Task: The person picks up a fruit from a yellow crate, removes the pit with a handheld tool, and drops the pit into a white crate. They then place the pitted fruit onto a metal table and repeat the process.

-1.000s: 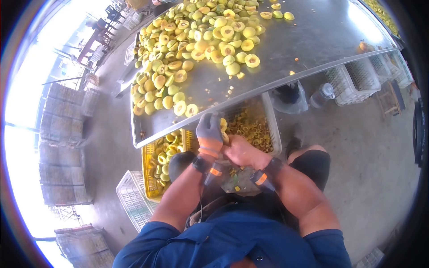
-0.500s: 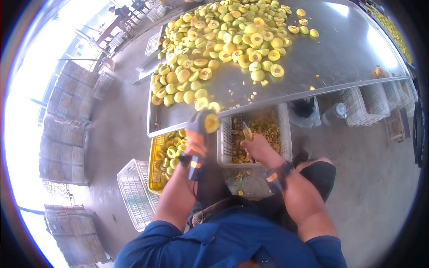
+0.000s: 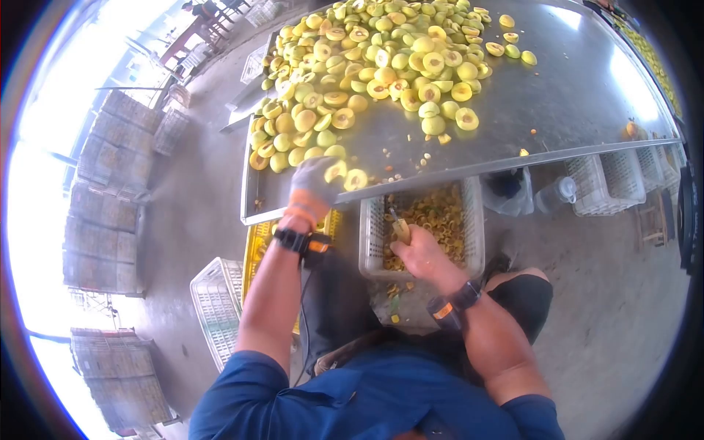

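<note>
My left hand [image 3: 313,180], in a grey and orange glove, reaches over the near edge of the metal table [image 3: 513,103]. Its fingers close around a halved yellow peach [image 3: 336,172] lying at that edge. Another peach half [image 3: 356,180] sits just to its right, beside the large pile of peach halves [image 3: 381,59]. Bare, my right hand [image 3: 424,251] grips a small tool [image 3: 400,229] with a pale handle and thin metal tip, pointing up and away. It hovers above the white crate [image 3: 364,242] of pits and scraps.
Below the table's left corner stands a yellow crate [image 3: 257,246], mostly behind my left arm, with a white basket [image 3: 220,308] beside it. White crates [image 3: 605,180], a clear jug [image 3: 555,192] and a plastic bag [image 3: 510,192] are under the table. Stacked crates [image 3: 106,213] line the left.
The peach half that my left hand held over the crates is gone from it. That hand has moved up and left to a half on the table edge. My right hand stays nearly in place.
</note>
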Available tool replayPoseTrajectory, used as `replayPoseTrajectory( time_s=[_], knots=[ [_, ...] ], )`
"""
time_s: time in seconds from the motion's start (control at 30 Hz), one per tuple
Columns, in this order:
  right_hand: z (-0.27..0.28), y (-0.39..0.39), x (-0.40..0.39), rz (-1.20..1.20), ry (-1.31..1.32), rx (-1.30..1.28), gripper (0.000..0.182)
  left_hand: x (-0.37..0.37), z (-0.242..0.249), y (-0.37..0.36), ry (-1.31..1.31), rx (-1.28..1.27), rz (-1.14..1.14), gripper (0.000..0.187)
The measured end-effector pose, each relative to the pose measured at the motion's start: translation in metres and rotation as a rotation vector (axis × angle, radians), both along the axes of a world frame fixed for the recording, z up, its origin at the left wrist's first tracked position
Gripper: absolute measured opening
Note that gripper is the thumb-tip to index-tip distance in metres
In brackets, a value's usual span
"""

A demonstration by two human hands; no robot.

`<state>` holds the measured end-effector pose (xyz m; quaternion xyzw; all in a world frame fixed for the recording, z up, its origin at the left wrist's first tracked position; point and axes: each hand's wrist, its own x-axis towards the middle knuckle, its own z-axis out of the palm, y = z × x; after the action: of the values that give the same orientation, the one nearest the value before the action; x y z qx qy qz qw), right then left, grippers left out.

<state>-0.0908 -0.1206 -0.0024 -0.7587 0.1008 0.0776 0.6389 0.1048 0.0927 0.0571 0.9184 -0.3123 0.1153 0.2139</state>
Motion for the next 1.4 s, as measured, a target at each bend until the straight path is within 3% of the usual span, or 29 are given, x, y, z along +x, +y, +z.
replayPoseTrajectory(
  time_s=[0.07, 0.17, 0.3, 0.47, 0.6, 0.73, 0.8, 1.0, 1.2, 1.3, 1.4],
  knots=[
    [0.000, 0.000, 0.002, -0.005, -0.007, 0.010, 0.039, 0.023, -0.010, -0.026, -0.007, 0.234, -0.171, 0.047],
    [0.006, -0.002, 0.004, 0.000, 0.019, -0.008, 0.038, 0.049, -0.010, -0.046, 0.209, 0.590, -0.311, 0.047],
    [0.014, -0.002, 0.008, 0.017, 0.023, -0.011, 0.036, 0.059, 0.004, -0.068, 0.347, 0.913, -0.243, 0.038],
    [0.021, 0.002, 0.011, -0.008, -0.033, 0.072, 0.033, 0.043, 0.014, -0.045, 0.231, 0.511, -0.245, 0.033],
    [0.023, 0.004, 0.009, -0.044, -0.102, 0.035, 0.032, 0.023, 0.025, -0.030, 0.348, 0.031, -0.151, 0.031],
    [0.032, -0.001, 0.006, -0.074, -0.191, -0.046, 0.031, -0.027, 0.044, -0.045, 0.546, -0.227, -0.078, 0.032],
    [0.031, -0.003, 0.006, -0.078, -0.194, -0.079, 0.031, -0.035, 0.025, -0.048, 0.403, -0.218, -0.193, 0.033],
    [0.040, -0.006, -0.001, -0.139, -0.109, -0.175, 0.028, -0.056, -0.004, -0.062, 0.388, -0.340, -0.117, 0.028],
    [0.024, -0.007, 0.000, -0.049, -0.267, 0.124, 0.024, -0.081, 0.000, -0.071, 0.263, -0.262, -0.056, 0.029],
    [0.045, -0.019, 0.001, 0.043, 0.254, 0.515, 0.024, -0.084, -0.006, -0.072, 0.188, -0.273, -0.079, 0.030],
    [0.032, -0.006, -0.001, -0.071, -0.052, 0.252, 0.023, -0.090, -0.014, -0.077, 0.116, -0.274, -0.103, 0.029]
  ],
)
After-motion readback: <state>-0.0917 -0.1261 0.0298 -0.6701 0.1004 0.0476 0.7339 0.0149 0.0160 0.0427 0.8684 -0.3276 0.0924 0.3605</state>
